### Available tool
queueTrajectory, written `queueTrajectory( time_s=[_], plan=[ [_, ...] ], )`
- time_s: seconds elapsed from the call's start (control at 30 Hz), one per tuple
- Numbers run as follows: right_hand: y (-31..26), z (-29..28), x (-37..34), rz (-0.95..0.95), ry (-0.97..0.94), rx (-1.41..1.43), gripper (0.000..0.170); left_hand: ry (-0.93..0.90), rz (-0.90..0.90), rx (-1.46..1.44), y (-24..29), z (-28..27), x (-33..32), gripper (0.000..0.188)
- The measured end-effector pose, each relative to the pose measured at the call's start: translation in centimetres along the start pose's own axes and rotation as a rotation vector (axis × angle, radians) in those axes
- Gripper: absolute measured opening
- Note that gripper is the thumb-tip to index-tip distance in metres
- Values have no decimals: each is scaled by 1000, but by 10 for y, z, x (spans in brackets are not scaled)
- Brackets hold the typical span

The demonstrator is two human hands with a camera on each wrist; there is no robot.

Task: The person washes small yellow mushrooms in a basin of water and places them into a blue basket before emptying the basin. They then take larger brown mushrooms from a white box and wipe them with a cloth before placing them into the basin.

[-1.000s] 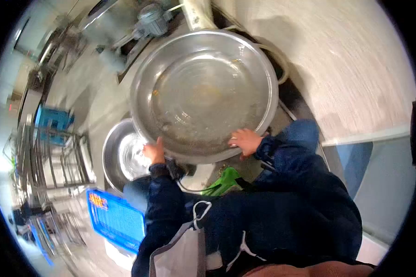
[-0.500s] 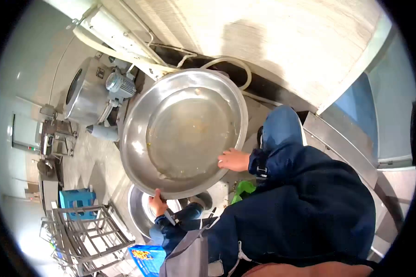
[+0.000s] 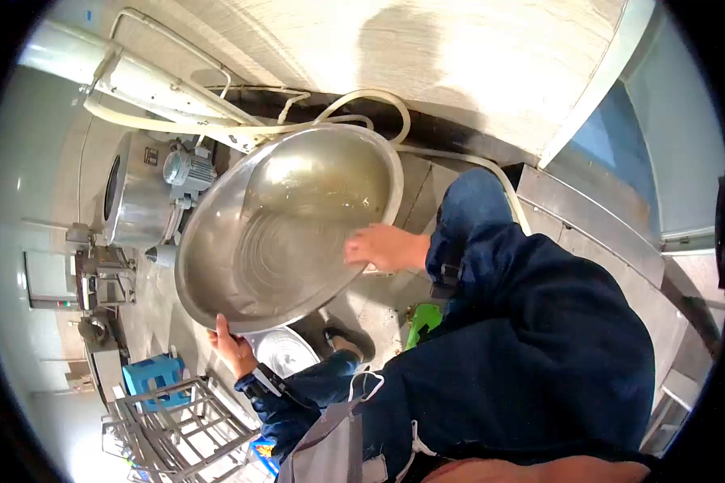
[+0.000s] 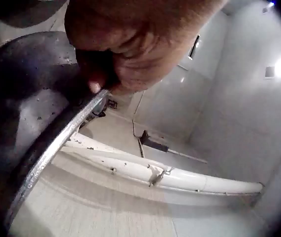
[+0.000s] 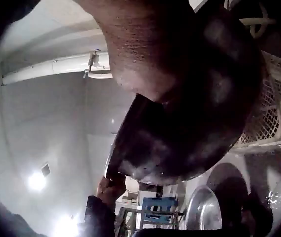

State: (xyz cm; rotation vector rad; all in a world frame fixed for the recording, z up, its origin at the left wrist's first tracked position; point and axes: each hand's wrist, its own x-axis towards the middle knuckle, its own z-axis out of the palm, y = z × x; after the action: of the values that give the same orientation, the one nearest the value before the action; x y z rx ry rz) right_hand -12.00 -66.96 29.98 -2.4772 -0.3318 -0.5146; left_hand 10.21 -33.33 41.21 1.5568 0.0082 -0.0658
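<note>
A large round metal basin (image 3: 205,274) is tilted in the head view, with murky water (image 3: 322,181) gathered toward its far side and its ridged floor showing nearer me. My left hand (image 3: 232,352) grips the rim at the near left, thumb on top; the left wrist view has this hand (image 4: 140,47) at the rim's edge beside the dark underside. At the near right rim, my right hand (image 3: 385,246) holds on, fingers reaching over the inside. From the right wrist, the basin's dark outer side (image 5: 180,143) hides the fingertips. A smaller metal basin (image 3: 283,352) stands on the floor, partly covered.
Hoses (image 3: 379,95) and a white pipe (image 3: 149,72) run along the wall behind the basin. A motor (image 3: 187,169) stands left, a blue stool (image 3: 153,372) and metal rack (image 3: 189,423) lower left. A green object (image 3: 424,322) lies near my leg. A plastic crate (image 5: 266,106) shows at right.
The large basin has gone from nearly level to steeply tilted and shifted left, its water running to the far side. Both hands have moved left with the rim.
</note>
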Motion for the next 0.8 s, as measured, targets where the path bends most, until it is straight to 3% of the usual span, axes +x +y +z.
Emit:
queueTrajectory(
  time_s=[0.13,0.23,0.33,0.5,0.53,0.6,0.67,0.8],
  plan=[
    [30,-25,7,85,25,31,27,19,36,-13,17,51,9,17],
    [60,-16,6,21,127,53,26,23,40,-19,6,65,33,18],
    [48,-35,7,127,26,94,26,42,51,-90,18,104,29,20],
    [45,-38,28,169,-128,197,31,-13,38,-12,29,87,63,17],
    [58,-6,27,182,-2,244,31,2,26,-14,29,85,61,16],
    [50,-10,30,184,-17,258,31,92,-4,54,30,77,62,17],
    [41,-22,36,136,-80,216,28,45,-2,27,27,67,72,17],
    [37,-23,40,177,-25,233,29,7,-10,24,27,66,84,16]
  ],
)
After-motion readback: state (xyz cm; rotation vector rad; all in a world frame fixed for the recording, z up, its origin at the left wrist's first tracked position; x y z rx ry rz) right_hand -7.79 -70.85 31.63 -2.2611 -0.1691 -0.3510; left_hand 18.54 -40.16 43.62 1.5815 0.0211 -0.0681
